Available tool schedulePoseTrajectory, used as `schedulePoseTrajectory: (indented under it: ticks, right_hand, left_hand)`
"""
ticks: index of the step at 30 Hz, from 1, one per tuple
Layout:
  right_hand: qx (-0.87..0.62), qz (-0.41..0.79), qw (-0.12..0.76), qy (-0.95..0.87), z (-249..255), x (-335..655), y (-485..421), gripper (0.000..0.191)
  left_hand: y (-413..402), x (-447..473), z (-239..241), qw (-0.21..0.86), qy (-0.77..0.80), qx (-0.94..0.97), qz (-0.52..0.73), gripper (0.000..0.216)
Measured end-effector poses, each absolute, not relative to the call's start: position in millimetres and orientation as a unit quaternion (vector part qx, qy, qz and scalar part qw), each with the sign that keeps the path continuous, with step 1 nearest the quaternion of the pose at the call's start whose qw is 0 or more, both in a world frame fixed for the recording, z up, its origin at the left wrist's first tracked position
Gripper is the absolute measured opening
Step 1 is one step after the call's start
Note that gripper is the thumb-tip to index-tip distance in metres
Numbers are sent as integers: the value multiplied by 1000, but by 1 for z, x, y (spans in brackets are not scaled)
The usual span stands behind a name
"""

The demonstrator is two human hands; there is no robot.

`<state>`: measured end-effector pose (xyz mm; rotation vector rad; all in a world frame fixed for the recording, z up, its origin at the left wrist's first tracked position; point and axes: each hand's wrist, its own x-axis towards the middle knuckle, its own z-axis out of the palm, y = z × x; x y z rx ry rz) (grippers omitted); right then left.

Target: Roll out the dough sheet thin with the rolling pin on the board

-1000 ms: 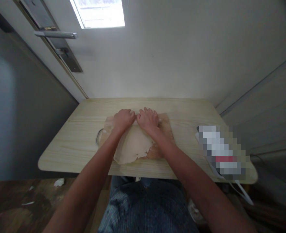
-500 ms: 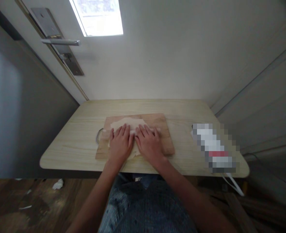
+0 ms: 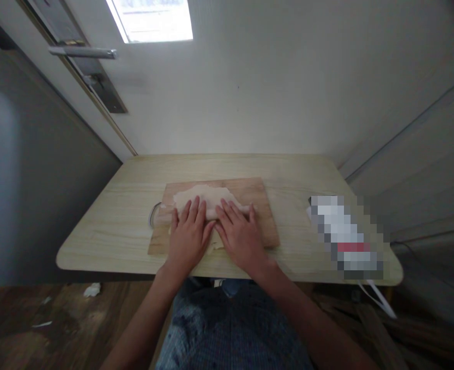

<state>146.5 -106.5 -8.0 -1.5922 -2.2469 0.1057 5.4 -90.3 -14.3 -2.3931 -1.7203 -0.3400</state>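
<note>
A thin sheet of pale dough (image 3: 201, 192) lies on a wooden cutting board (image 3: 270, 221) with a metal loop handle at its left end. Across the dough rests a pale rolling pin (image 3: 211, 214), mostly covered by my hands. My left hand (image 3: 188, 234) lies flat over its left part, fingers stretched forward. Beside it, my right hand (image 3: 242, 234) presses on the right part, also with extended fingers. Both thumbs point inward and almost meet near the middle. Some dough shows between my wrists, close to the board's near edge.
The board sits on a light wood-grain table (image 3: 107, 221) against a white door with a lever handle (image 3: 84, 52). To the right lies a blurred-out white object (image 3: 342, 231), with a white cable hanging off the table edge. Scraps of paper (image 3: 92, 290) lie on the floor.
The rolling pin has rolled slightly toward me, and my fingers now reach farther over it. More of the dough's far part shows. The view has shifted a little.
</note>
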Motion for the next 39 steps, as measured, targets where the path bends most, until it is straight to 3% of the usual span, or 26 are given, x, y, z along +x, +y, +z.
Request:
schedulePoseTrajectory:
  ticks: [12, 25, 39]
  right_hand:
    - [-631, -3, 150, -761, -7, 135, -10, 43]
    - [-678, 45, 92, -728, 5, 136, 49, 35]
    - [-696, 17, 127, -707, 4, 134, 69, 36]
  left_hand:
    - [4, 22, 1, 41, -637, -764, -92, 48]
    - [63, 28, 4, -7, -680, -724, -116, 56]
    - [88, 30, 7, 12, -670, -731, -128, 52]
